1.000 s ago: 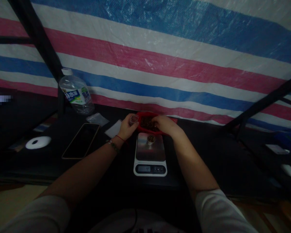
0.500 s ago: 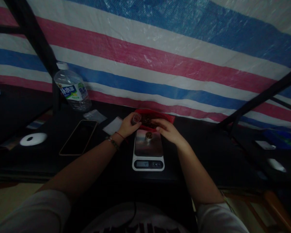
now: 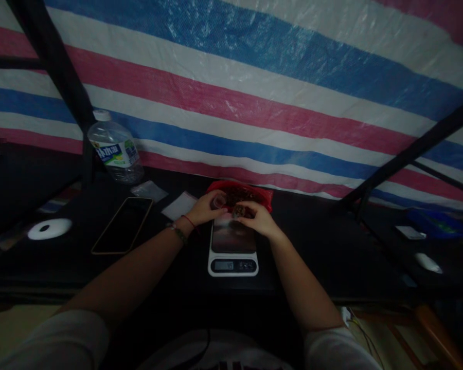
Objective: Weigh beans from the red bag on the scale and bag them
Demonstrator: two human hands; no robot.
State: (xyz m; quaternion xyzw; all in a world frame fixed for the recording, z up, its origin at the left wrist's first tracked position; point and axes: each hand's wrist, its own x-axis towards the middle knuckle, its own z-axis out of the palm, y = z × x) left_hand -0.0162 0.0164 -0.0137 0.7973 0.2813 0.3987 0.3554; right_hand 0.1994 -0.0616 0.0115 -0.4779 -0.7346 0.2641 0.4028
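Note:
My left hand [image 3: 203,208] is closed around a small clear container [image 3: 218,201] at the near left edge of a red plastic bag [image 3: 269,196]. Dark brown loose bits [image 3: 243,193] fill the open bag. My right hand [image 3: 259,219] pinches a small cup [image 3: 238,211] heaped with brownish pieces, over the far end of a white kitchen scale [image 3: 233,241]. Whether the cup still touches the steel plate is hard to tell. Digits show on the scale's display, too dim to read surely.
Left of the scale lie a white packet [image 3: 179,205], a clear plastic bag [image 3: 149,190] and a phone [image 3: 122,225]. A large bottle [image 3: 118,151] and a white oval object [image 3: 50,229] stand farther left. Striped sheeting [image 3: 231,118] hangs behind the black table.
My right hand has moved from the red bag to the small cup on the scale and taken hold of it. My left hand keeps the clear container. The view has shifted slightly.

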